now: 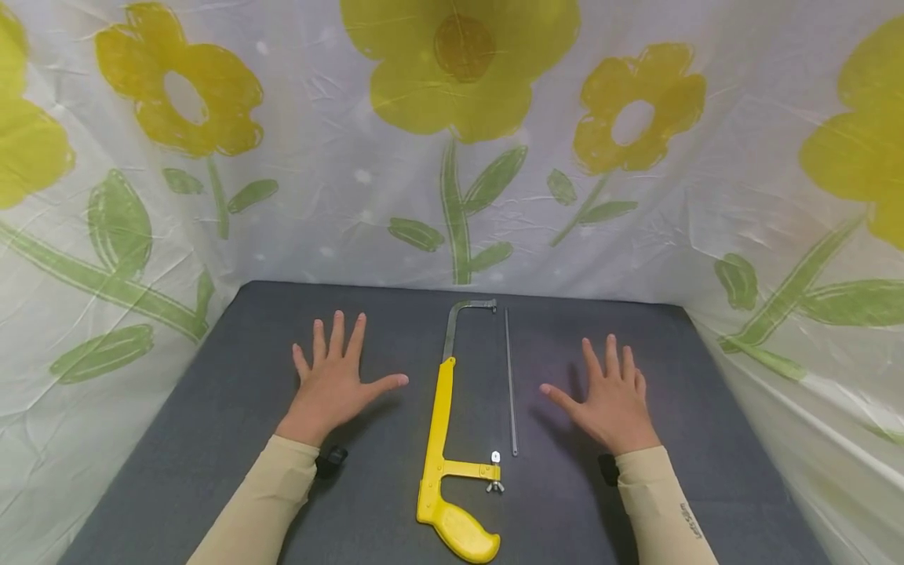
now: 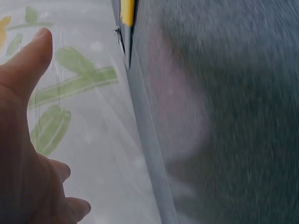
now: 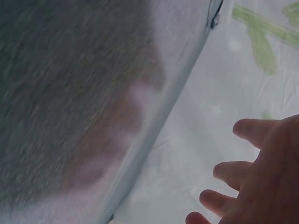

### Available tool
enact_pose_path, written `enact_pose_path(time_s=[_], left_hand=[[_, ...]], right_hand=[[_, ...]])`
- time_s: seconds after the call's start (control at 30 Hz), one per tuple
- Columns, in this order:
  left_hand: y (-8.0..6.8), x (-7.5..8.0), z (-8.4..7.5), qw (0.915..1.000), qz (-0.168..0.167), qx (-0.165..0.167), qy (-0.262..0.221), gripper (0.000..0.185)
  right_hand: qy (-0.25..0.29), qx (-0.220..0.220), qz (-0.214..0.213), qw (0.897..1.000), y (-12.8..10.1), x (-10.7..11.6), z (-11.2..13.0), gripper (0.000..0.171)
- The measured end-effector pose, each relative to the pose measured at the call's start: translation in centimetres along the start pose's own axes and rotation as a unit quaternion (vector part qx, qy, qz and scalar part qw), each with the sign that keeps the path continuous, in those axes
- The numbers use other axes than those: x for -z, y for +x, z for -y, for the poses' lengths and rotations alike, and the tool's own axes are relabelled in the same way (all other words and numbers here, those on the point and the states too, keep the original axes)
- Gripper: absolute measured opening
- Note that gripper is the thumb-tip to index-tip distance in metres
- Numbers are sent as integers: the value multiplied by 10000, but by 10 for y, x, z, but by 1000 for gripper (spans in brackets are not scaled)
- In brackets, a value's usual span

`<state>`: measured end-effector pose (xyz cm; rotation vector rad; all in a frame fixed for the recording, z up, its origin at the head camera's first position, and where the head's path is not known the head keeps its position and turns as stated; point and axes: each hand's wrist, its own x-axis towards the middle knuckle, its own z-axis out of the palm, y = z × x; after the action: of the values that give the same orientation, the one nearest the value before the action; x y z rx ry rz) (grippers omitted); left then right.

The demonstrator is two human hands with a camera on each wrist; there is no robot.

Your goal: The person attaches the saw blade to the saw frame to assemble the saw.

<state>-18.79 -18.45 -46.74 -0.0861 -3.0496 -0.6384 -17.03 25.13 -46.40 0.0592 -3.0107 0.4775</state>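
A hacksaw frame [image 1: 439, 416] with a yellow body and handle and a bare metal front arm lies on the dark table, its handle toward the person. Just right of it lies a thin grey hacksaw blade [image 1: 511, 384], apart from the frame. A wing nut [image 1: 495, 487] hangs on the frame's rear post. To the left of the frame, the left hand [image 1: 330, 392] is spread with straight fingers, palm down, holding nothing. The right hand [image 1: 613, 400], likewise spread, is right of the blade. Both wrist views show extended fingers and no held object.
The dark table [image 1: 233, 439] ends at a white curtain [image 1: 304, 196] printed with yellow flowers, which rises behind it and along both sides. Dark wrist bands [image 1: 330, 461] are on both sleeved arms, and shadows fall beneath the hands.
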Motion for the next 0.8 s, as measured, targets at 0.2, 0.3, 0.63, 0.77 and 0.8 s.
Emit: enact_pose_path(time_s=[0.2, 0.3, 0.63, 0.77, 0.8], left_hand=[[0, -10, -17, 9998, 148, -81, -84, 135], [0, -14, -28, 9994, 300, -128, -141, 136], [0, -30, -58, 9962, 742, -323, -316, 140], [-1, -36, -65, 9952, 775, -468, -369, 141], [-1, -38, -67, 9949, 783, -498, -395, 141]], right_hand=[[31, 118, 121, 9999, 4, -7, 16, 118], [103, 171, 226, 9995, 7, -14, 26, 117], [290, 371, 354, 9983, 10, -28, 56, 114], [319, 380, 563, 9972, 9, -34, 65, 114], [317, 387, 616, 9968, 9, -36, 67, 114]])
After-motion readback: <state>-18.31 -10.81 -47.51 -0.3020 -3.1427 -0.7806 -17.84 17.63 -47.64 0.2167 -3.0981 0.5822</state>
